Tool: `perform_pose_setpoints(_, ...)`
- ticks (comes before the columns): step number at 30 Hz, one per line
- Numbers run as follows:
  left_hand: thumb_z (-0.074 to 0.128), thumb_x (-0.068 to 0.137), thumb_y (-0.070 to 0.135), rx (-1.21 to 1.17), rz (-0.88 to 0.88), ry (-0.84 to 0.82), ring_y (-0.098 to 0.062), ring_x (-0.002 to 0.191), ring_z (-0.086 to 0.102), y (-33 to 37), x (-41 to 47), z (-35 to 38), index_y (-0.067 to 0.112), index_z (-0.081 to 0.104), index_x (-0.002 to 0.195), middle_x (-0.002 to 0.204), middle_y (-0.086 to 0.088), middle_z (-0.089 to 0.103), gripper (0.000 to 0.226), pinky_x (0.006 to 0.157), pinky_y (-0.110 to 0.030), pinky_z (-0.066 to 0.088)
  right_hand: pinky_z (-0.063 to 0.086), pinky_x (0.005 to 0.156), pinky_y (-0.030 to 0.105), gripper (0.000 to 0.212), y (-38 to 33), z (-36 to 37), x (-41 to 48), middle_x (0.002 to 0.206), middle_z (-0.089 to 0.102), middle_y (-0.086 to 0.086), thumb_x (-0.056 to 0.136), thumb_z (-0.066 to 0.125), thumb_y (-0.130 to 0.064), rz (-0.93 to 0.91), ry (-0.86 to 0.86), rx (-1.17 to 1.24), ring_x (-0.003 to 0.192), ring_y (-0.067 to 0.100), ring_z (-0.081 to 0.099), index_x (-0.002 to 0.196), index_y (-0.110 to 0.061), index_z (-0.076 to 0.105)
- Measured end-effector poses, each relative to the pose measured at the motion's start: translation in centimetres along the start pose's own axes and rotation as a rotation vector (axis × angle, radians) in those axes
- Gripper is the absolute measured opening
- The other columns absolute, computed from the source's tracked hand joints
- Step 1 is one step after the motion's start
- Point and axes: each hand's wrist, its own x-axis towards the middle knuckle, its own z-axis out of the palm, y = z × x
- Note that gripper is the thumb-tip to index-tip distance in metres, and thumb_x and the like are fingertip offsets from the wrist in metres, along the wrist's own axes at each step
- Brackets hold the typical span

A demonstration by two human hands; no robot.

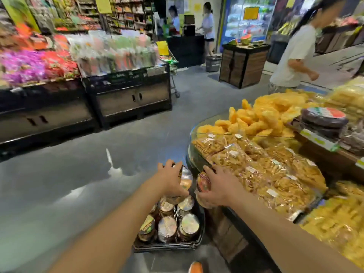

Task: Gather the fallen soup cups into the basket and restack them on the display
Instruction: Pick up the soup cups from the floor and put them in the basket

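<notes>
A black basket (167, 246) sits on the grey floor beside a rounded snack display (194, 133). Several soup cups (189, 225) with shiny foil lids stand packed in it. Above the basket, my left hand (173, 181) grips a soup cup (185, 178) from its left side, fingers curled over the top. My right hand (215, 186) holds another soup cup (202, 182) with a red and orange lid facing left, close to the display's edge. The two held cups are a short gap apart.
Bagged fried snacks (256, 166) fill the display at right. Dark product stands (128, 95) line the left across a wide floor aisle. A person in a white shirt (295, 56) walks at the far right; two people stand at a counter behind. My orange shoe (195, 267) shows below.
</notes>
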Motion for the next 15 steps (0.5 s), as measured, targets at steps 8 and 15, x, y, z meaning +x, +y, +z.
perform_pose_setpoints(8, 0.076, 0.073, 0.056, -0.128, -0.198, -0.026, -0.042, 0.148, 0.014, -7.4, 5.3, 3.3, 0.025, 0.005, 0.163, 0.162, -0.002, 0.015, 0.118, 0.113, -0.054, 0.038, 0.044, 0.107, 0.053, 0.103, -2.6, 3.5, 10.3, 0.163, 0.023, 0.004, 0.08, 0.06, -0.074, -0.156, -0.071, 0.01, 0.144, 0.039, 0.031, 0.162, -0.029, 0.016)
perform_pose_setpoints(15, 0.077, 0.068, 0.057, -0.227, -0.297, 0.022, -0.035, 0.141, 0.019, -12.2, 8.7, 6.3, 0.026, 0.007, 0.163, 0.159, 0.005, 0.015, 0.121, 0.105, -0.053, 0.046, 0.046, 0.104, 0.054, 0.099, -4.3, 6.5, 17.5, 0.159, 0.028, 0.005, 0.078, 0.061, -0.073, -0.216, -0.114, -0.022, 0.14, 0.04, 0.035, 0.156, -0.028, 0.023)
